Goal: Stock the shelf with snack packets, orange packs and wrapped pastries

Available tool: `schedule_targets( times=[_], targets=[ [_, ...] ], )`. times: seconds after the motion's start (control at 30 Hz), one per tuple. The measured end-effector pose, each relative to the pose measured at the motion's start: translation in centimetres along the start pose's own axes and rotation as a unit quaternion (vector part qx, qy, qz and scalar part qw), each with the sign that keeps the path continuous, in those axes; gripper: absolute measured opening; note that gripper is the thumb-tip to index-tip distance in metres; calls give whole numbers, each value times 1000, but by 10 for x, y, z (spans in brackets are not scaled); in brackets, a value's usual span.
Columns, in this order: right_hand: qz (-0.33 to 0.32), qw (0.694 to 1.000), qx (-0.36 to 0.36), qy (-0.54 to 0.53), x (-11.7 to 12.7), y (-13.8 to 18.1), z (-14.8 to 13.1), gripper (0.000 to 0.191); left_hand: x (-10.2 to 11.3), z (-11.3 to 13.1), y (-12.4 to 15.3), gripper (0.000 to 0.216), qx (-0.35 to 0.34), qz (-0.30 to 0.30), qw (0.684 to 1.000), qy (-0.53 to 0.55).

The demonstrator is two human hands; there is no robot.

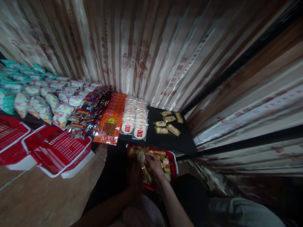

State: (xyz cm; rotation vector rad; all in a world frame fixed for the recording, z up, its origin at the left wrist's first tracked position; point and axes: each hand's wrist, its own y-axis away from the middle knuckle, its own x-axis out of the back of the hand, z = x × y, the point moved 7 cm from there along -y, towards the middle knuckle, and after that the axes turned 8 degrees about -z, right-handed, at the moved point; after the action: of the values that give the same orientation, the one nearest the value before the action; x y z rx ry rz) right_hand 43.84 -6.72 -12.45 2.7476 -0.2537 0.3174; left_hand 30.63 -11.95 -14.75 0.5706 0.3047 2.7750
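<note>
A red basket [175,164] with a white rim sits between my knees, filled with small wrapped snacks. My right hand [153,162] reaches into it from the front, fingers pinched together; what they hold, if anything, I cannot make out. At its fingertips is a pale round packet [141,155]. My left hand [134,171] is at the basket's left side, dark and blurred, its fingers hard to see. On the black shelf [156,143] just beyond lie several yellow snack packets [161,130] and rows of round rice cracker packets [140,130].
Left along the shelf are an orange bag of snack sticks [110,126], dark red packets [81,115], white snack bags [40,108] and green bags [6,101]. Red baskets [58,151] stand on the floor at left. Printed curtain-like sheeting [142,63] and black bars [220,77] border the shelf.
</note>
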Motion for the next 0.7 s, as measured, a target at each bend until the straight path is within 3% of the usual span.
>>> schedule_targets(
  times=[0.2,0.4,0.5,0.7],
  targets=[
    [-34,997,-40,-48,8,15,-9,25,-5,2,-1,52,14,1,1000,7],
    [-38,996,-34,-68,1,28,-16,25,9,11,3,43,-13,49,998,-37],
    [-38,997,-26,-60,-3,31,-19,24,15,15,5,40,-37,49,998,-24],
    [-35,988,-32,-145,-8,34,-26,28,31,19,1,37,-33,32,999,4]
  ],
)
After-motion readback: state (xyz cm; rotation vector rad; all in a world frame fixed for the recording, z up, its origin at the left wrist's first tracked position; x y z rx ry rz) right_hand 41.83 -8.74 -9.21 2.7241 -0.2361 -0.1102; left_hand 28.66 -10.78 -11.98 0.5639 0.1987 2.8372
